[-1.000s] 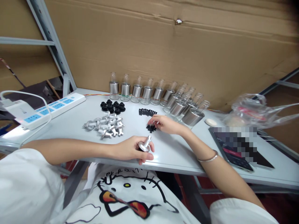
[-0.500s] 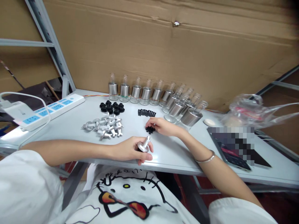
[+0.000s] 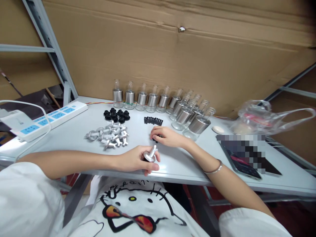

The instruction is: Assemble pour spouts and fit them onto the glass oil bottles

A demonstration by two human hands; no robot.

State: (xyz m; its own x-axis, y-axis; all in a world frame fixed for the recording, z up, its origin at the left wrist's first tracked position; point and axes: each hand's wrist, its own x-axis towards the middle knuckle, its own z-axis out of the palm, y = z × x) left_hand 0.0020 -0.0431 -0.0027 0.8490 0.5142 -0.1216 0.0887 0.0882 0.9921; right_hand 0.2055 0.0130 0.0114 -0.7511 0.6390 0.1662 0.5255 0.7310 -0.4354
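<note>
My left hand (image 3: 134, 159) is closed around a silver spout piece (image 3: 150, 155) with a round flange, its stem tilted up to the right; a dark part shows under the flange. Just beyond it, my right hand (image 3: 166, 136) reaches down over a small pile of tiny black pieces (image 3: 157, 139), mostly covering them. Its fingers are bent together, and what lies between the fingertips is hidden. Behind the right hand is a row of small black parts (image 3: 153, 121). More silver spout pieces (image 3: 111, 134) lie heaped to the left, with black stoppers (image 3: 116, 115) behind them.
Several glass bottles with metal sleeves (image 3: 153, 98) line the back of the table. A power strip (image 3: 54, 119) is at the left. On the right are a phone (image 3: 244, 166), a dark flat item (image 3: 270, 164), a white oval object (image 3: 218, 130) and a clear plastic bag (image 3: 256, 118).
My right hand has shifted slightly over the tiny black pieces, its fingers now covering more of them. The left hand keeps the spout piece in nearly the same pose. The view has moved a little.
</note>
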